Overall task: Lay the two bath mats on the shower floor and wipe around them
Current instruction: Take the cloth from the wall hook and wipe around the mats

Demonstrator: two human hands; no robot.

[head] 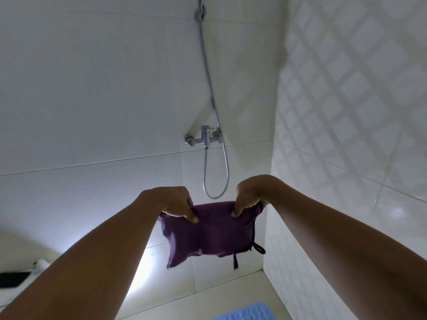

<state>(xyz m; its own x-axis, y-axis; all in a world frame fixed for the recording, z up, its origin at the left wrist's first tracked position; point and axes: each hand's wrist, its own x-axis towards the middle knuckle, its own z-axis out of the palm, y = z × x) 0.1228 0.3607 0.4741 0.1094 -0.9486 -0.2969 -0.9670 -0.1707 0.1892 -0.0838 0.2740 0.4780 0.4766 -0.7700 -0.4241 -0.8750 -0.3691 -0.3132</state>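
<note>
Two arms in view, both bare: forearms uncovered from the lower frame corners up to the wrists. Left hand is below and left of the mixer tap, right hand below and right of it. Both hands bare as well. Left thumbnail and right thumbnail show as short pale tips. Forearms slim and smooth; finer detail is lost in the dim light.

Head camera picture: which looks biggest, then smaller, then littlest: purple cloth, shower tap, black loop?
1. purple cloth
2. shower tap, farther from the camera
3. black loop at the cloth's corner
</note>
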